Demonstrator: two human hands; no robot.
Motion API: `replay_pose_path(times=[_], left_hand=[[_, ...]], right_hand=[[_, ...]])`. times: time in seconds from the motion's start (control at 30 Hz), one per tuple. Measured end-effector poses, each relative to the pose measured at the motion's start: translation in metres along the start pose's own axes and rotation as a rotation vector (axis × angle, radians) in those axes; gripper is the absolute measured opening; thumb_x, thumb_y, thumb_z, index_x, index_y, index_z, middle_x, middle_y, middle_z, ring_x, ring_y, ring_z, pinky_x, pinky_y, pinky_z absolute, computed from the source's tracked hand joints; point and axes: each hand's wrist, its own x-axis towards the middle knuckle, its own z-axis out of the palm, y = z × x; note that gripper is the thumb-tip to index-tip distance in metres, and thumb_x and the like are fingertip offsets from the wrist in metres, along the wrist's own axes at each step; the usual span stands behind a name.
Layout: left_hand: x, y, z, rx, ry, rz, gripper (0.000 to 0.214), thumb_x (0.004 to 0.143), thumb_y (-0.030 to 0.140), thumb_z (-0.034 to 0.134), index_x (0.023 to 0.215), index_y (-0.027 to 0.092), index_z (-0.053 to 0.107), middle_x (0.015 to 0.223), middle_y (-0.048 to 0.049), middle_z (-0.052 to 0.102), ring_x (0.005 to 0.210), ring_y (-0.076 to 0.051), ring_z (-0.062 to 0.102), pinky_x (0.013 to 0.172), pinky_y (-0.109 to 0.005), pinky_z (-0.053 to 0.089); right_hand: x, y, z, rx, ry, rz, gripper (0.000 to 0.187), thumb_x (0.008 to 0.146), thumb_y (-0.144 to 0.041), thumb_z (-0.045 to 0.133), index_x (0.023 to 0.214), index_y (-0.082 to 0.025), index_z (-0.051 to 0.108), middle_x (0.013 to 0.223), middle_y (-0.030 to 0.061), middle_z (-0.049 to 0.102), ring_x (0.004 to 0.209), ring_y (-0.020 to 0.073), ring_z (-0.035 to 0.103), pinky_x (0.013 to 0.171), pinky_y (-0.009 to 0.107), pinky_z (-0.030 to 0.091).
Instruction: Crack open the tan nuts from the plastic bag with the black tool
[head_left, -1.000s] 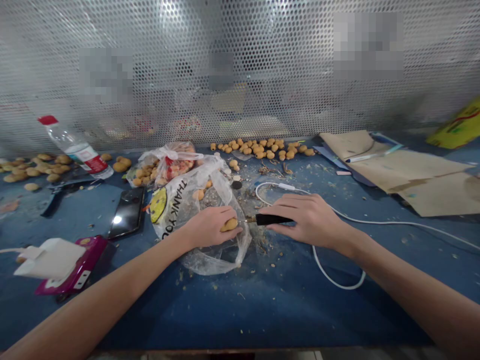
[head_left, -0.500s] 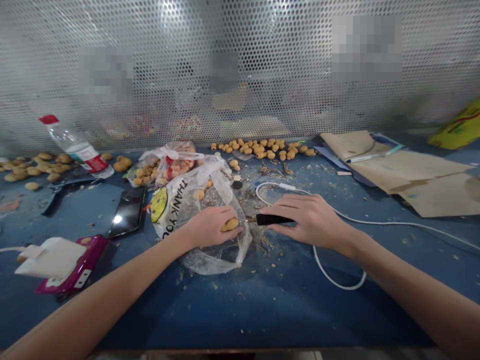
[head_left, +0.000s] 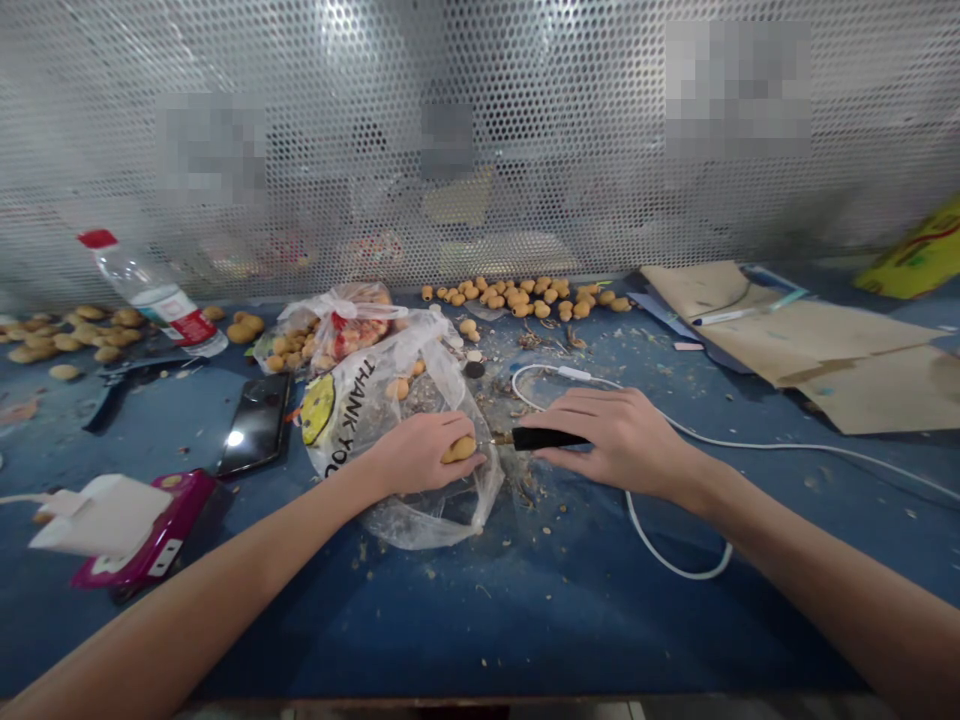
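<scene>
- Ideally, the tan nut-like piece (head_left: 459, 450) should be kept firmly braced in the left hand (head_left: 416, 455) while the black-handled pointed tool (head_left: 550, 438) is guided by the right hand (head_left: 607, 440) in short, controlled strokes. The thin metal tip (head_left: 501, 439) is best directed away from the fingertips, since a slip would be likely to reach them.
- Both hands are best kept close together, as they are now, so that the tip can be steered by small movements of the fingers rather than the whole arm.
- The left grip is narrow: the piece is held within the curled fingers, with one end left exposed toward the tool.
- The right grip is closed around the handle, which is covered by the palm-down fingers.
- The piece is held at the fingertip end of the left hand, above a clear plastic bag (head_left: 465, 520). The tool's tip is pointed at it from the right and is seen just beside it, though contact cannot be confirmed.
- Light shavings (head_left: 529, 485) are scattered across the blue workbench (head_left: 525, 620) below the tool, and further tan pieces (head_left: 517, 298) are lined up along the perforated metal screen (head_left: 480, 150).
</scene>
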Motion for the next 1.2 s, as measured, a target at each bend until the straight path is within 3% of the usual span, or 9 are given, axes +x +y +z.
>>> replay_pose_path(times=[0.4,0.67,0.97,1.2], left_hand=[[0.0,-0.002,0.002,-0.011,0.085,0.009,0.035,0.095,0.052,0.05,0.096,0.018,0.055,0.089,-0.0039,0.061,0.074,-0.016,0.059,0.064,-0.028,0.044],[0.001,-0.006,0.005,0.004,0.146,-0.007,0.031,0.099,0.045,0.048,0.11,0.017,0.055,0.103,-0.0061,0.066,0.095,-0.02,0.062,0.081,-0.031,0.048],[0.002,0.001,-0.001,-0.024,0.164,-0.051,0.018,0.091,0.034,0.05,0.084,0.018,0.054,0.075,-0.0036,0.06,0.071,-0.018,0.057,0.064,-0.031,0.044],[0.003,0.002,-0.003,-0.018,0.187,-0.075,0.013,0.086,0.031,0.051,0.08,0.019,0.052,0.069,-0.0006,0.055,0.066,-0.016,0.054,0.061,-0.03,0.042]], right_hand=[[0.0,-0.001,0.0,-0.009,-0.007,0.008,0.026,0.093,-0.039,0.06,0.113,-0.026,0.07,0.1,0.0015,0.075,0.088,0.0176,0.07,0.074,0.029,0.052],[-0.001,0.001,0.002,-0.043,0.024,0.049,0.027,0.093,-0.039,0.06,0.114,-0.025,0.069,0.103,0.003,0.076,0.089,0.0181,0.07,0.076,0.028,0.052],[0.0,-0.007,0.009,0.019,0.017,0.06,0.023,0.091,-0.035,0.063,0.11,-0.025,0.07,0.097,0.0015,0.076,0.086,0.0174,0.07,0.076,0.028,0.052],[-0.001,-0.012,0.014,0.029,0.04,0.087,0.023,0.092,-0.037,0.061,0.11,-0.026,0.07,0.099,0.0002,0.076,0.087,0.0167,0.071,0.077,0.028,0.053]])
